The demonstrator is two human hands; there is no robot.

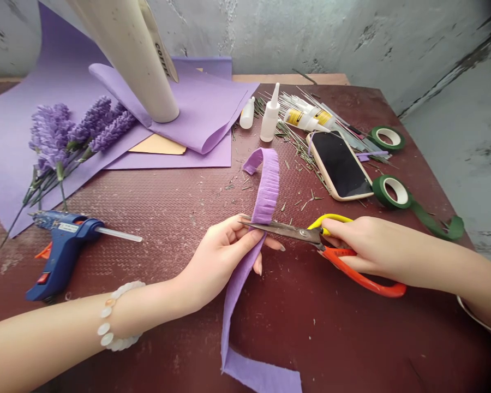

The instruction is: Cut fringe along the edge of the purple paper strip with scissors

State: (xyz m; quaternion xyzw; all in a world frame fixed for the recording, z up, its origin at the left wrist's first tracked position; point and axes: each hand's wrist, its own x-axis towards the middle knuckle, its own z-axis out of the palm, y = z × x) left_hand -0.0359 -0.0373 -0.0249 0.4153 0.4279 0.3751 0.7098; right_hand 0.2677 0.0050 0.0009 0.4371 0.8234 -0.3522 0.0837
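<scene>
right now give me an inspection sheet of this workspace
surface: dark red table, scuffed, with small bits scattered on it
job's things: fringed purple strip and scissors with orange and yellow handles
clutter: glue gun, phone, green tape rolls, glue bottle, stem clippings, purple sheets, purple flowers
grips: left hand pinches the strip; right hand holds the scissors, blades across the strip
cables: nothing seen
surroundings: stained grey wall

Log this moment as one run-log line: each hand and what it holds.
left hand | pinches fringed lilac felt strip | right hand | grips orange-and-yellow-handled steel scissors | blades across strip
</scene>
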